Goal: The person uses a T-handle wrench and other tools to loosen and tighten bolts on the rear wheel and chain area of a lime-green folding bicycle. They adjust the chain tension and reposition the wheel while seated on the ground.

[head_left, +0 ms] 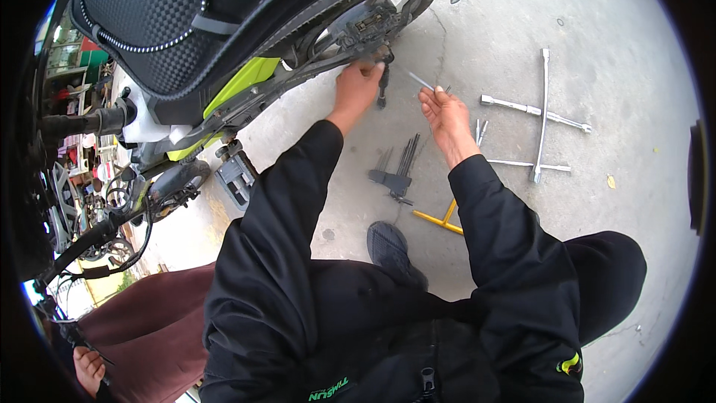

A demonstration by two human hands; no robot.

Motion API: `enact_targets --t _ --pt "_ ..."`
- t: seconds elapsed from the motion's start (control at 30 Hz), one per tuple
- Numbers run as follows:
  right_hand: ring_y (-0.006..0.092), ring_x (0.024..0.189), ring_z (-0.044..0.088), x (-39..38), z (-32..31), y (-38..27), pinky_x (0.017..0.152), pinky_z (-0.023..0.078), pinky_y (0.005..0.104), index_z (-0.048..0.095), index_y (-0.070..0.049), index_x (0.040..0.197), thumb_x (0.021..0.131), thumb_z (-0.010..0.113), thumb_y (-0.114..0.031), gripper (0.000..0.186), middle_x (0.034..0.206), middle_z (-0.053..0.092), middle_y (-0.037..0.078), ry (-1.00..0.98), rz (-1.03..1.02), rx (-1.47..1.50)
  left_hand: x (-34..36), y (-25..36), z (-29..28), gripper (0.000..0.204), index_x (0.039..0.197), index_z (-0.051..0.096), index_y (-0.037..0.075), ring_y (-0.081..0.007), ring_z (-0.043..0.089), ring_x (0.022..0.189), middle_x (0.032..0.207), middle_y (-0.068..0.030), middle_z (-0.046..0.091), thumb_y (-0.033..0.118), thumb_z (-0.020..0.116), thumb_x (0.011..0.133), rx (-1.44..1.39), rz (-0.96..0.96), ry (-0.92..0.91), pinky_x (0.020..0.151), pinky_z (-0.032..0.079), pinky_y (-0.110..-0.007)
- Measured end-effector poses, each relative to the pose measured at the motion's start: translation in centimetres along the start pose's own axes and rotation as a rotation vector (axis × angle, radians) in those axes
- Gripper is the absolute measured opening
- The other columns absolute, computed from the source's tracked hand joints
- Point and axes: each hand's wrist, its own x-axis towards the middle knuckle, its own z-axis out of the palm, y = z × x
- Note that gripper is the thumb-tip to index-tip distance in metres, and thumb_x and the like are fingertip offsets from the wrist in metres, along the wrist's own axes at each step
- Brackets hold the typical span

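A black and lime two-wheeler [242, 83] with a black textured seat fills the upper left. My left hand [355, 91] reaches to the dark mechanism [365, 28] under it, fingers curled at a small black part; what they grip is hard to make out. My right hand [447, 123] holds a thin silver rod [418, 78] a little to the right of that part, pointing toward it. On the ground below my hands lie a dark holder of hex keys [390, 179] and a yellow T-handle tool [431, 219].
Crossed silver socket wrenches [544, 93] lie at the right on grey concrete [611, 231]. A grey plastic-looking object [235, 175] sits by the vehicle's wheel [179, 179]. Another person's maroon-clad leg [149, 328] and hand [88, 366] are at lower left, near the handlebar. Cluttered items stand far left.
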Motion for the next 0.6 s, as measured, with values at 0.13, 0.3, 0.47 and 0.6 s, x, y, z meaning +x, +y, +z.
enact_targets --t 0.13,0.3,0.47,0.6 --pt "0.0182 0.089 0.066 -1.4 0.9 -0.1 0.071 0.052 0.0282 0.053 0.002 0.109 0.098 0.055 -0.02 0.024 0.105 0.067 0.015 -0.156 -0.037 -0.049 -0.4 3.5 0.2 0.028 0.119 0.058 0.009 -0.0083 0.056 0.093 0.106 0.0007 0.069 0.028 0.051 0.1 -0.802 -0.321 -0.367 0.072 0.048 -0.028" --pt "0.0166 0.09 0.065 -3.2 1.7 0.2 0.074 0.05 0.0272 0.054 0.002 0.112 0.099 0.055 -0.025 0.03 0.107 0.068 0.013 -0.252 0.034 -0.197 0.1 4.4 -0.7 0.021 0.112 0.059 0.009 -0.0041 0.054 0.078 0.101 0.0004 0.07 0.024 0.053 0.099 -0.842 -0.259 -0.33 0.06 0.045 -0.021" --pt "0.0155 0.088 0.063 -3.2 1.7 -0.1 0.073 0.048 0.0275 0.056 0.001 0.114 0.099 0.054 -0.028 0.032 0.108 0.068 0.011 -0.316 0.064 -0.203 0.6 4.0 -0.9 0.023 0.117 0.058 0.008 -0.0031 0.053 0.073 0.102 0.0001 0.07 0.022 0.053 0.099 -0.86 -0.263 -0.32 0.058 0.043 -0.02" --pt "0.0151 0.087 0.063 -2.9 2.1 0.3 0.072 0.047 0.0274 0.056 0.0 0.114 0.099 0.054 -0.027 0.031 0.108 0.068 0.01 -0.312 0.089 -0.19 0.8 4.3 -0.7 0.025 0.12 0.057 0.008 -0.0028 0.052 0.07 0.102 0.0007 0.07 0.021 0.054 0.098 -0.868 -0.28 -0.296 0.056 0.042 -0.019"
